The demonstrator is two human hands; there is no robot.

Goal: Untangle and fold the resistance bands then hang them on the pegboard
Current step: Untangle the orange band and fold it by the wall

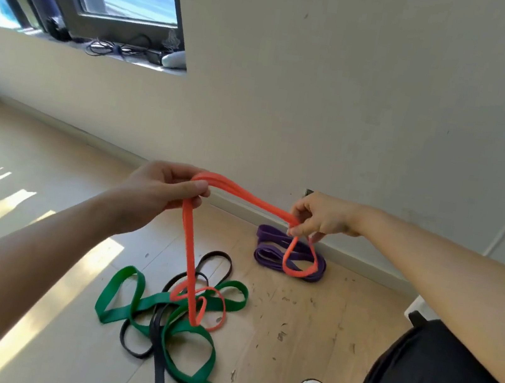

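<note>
Orange band (244, 195) | spans both hands | left hand (162, 190) grips | right hand (323, 217) pinches

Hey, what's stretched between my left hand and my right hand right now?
In the head view, doubled strands of the orange band span from left hand to right hand.

Both hands hold the orange resistance band (245, 195) up between them: the left hand (158, 191) grips one bend, the right hand (323, 217) pinches the other. One loop hangs down to the tangled green band (193, 307) and black band (159, 342) on the wooden floor (306, 325). A folded purple band (272, 247) lies by the wall (327, 87).
</note>
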